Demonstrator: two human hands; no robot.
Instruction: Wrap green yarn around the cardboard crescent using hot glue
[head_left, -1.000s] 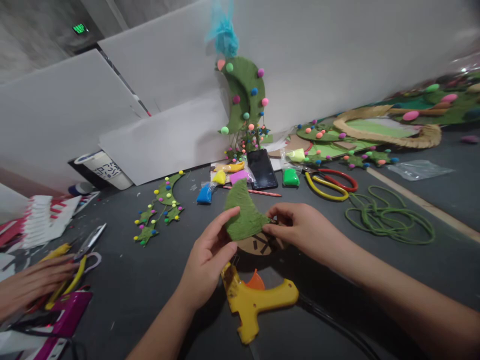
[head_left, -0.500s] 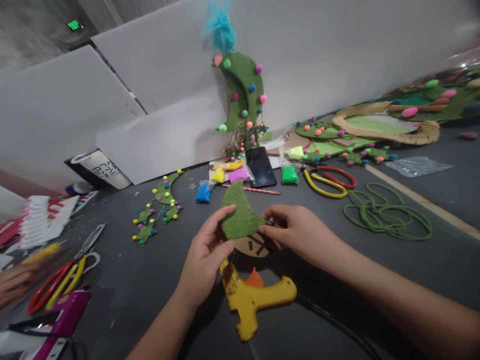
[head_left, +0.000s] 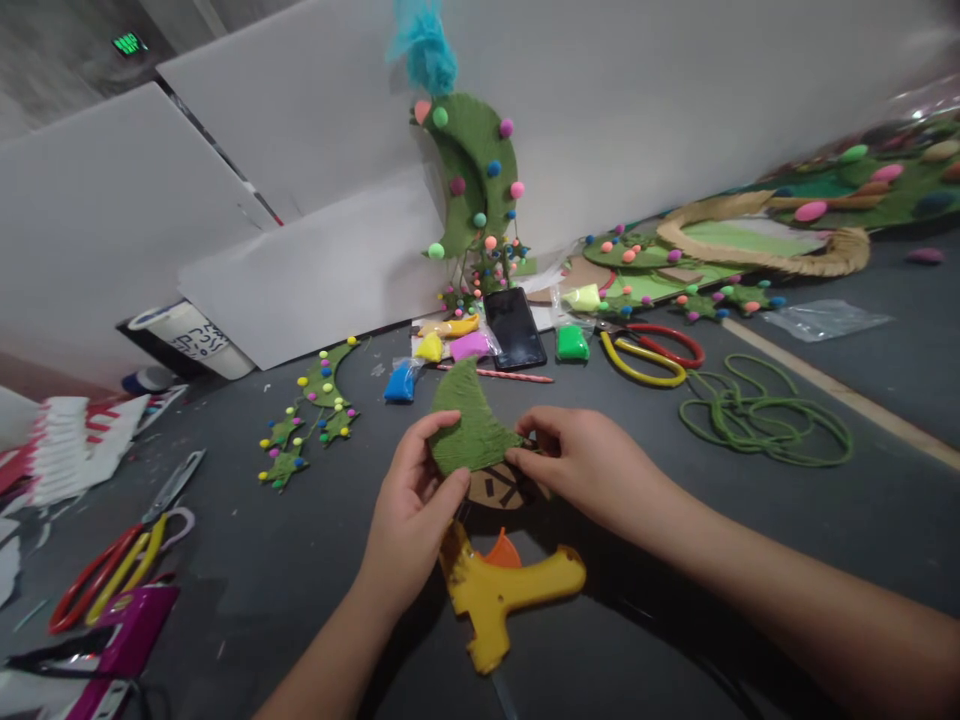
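Note:
A cardboard crescent [head_left: 471,425], wrapped over much of its surface in green yarn, is held up in front of me. Bare brown cardboard [head_left: 496,488] with dark marks shows along its lower side. My left hand [head_left: 409,505] grips the wrapped part at its left edge, thumb in front. At the right edge, my right hand [head_left: 589,455] pinches the crescent with thumb and fingertips; whether a yarn strand is in that pinch cannot be made out. Just below lies a yellow glue gun [head_left: 514,590] with an orange trigger, apart from my right hand and close under my left thumb.
Green cord [head_left: 765,410] lies coiled at right, beside red-and-yellow scissors [head_left: 652,355]. Clay packets [head_left: 574,342] and a phone [head_left: 516,328] sit behind. A decorated crescent [head_left: 480,170] stands by the white boards. More scissors [head_left: 124,570] and a small star-hung crescent [head_left: 330,378] are left.
Another person's hand at the left edge has gone out of view, with the yellow thing near it. The scene has shifted slightly left. My grip on the crescent looks the same.

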